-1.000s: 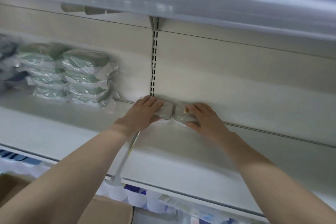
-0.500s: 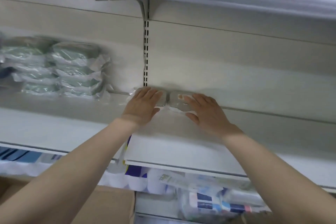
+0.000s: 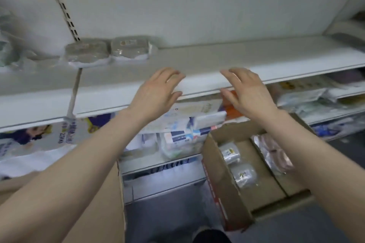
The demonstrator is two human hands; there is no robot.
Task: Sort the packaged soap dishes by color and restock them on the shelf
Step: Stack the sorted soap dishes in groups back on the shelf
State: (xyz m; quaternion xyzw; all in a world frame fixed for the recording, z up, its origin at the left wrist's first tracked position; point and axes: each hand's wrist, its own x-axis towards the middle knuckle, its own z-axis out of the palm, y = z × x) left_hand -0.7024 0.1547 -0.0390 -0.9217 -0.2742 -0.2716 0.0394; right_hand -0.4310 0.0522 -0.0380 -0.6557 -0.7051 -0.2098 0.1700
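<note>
1. 2 grey packaged soap dishes, the left one (image 3: 86, 51) and the right one (image 3: 129, 47), lie side by side at the back of the white shelf (image 3: 217, 59), touching each other.
2. At the far left edge, some greenish packages (image 3: 6, 49) are blurred; I cannot tell how many.
3. The left hand (image 3: 156, 92) hangs before the shelf edge with relaxed fingers and holds nothing.
4. The right hand (image 3: 248, 92) is the same, loose and without load.
5. Lower right, the cardboard box (image 3: 221, 179) holds at least 2 grey packages (image 3: 230, 153) and pink ones (image 3: 276, 156), so I judge much restocking is left.
</note>
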